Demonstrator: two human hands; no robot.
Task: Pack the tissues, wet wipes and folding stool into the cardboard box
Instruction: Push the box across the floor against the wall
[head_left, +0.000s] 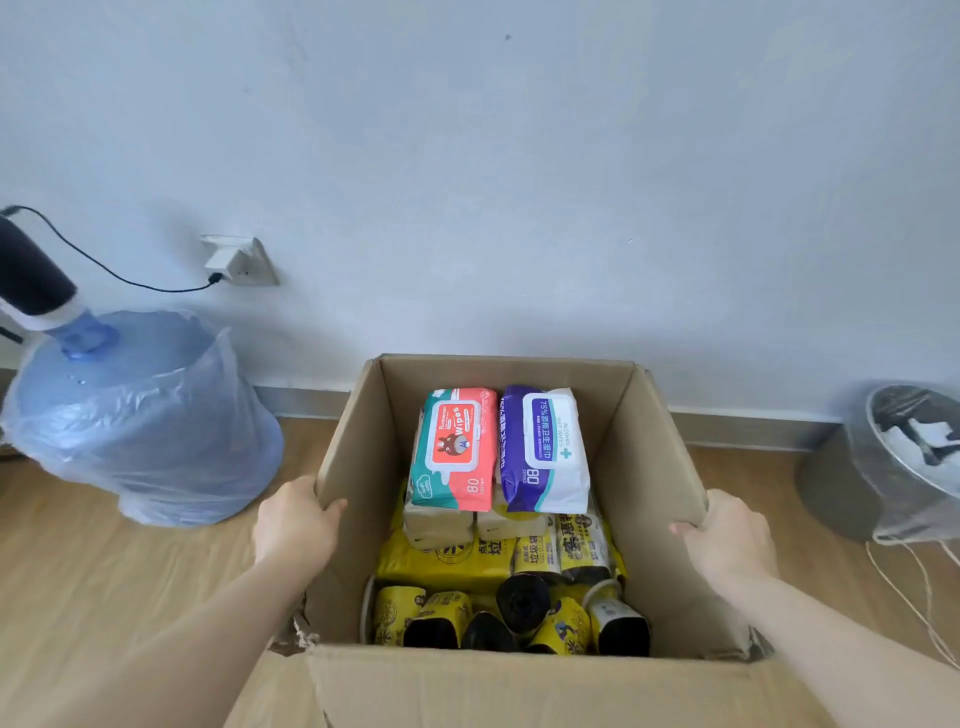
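**Both Hands on the Open Box**

The brown cardboard box (654, 467) stood open on the wooden floor (104, 571) near the white wall (519, 156). The left hand (293, 525) was closed over the rim of its left wall and the right hand (730, 540) over the rim of its right wall.

Two packs of wet wipes lay flat inside, side by side and touching, long axes pointing toward the wall: a red-and-teal pack (454, 449) on the left and a purple-and-white pack (543, 449) on the right. They rested on two beige tissue packs (439, 525). Below these lay yellow packets and several yellow-wrapped black rolls (519, 603); their exact number could not be told.

A blue water bottle in clear plastic (150, 415) stood to the left, a lined grey bin (878, 467) to the right.
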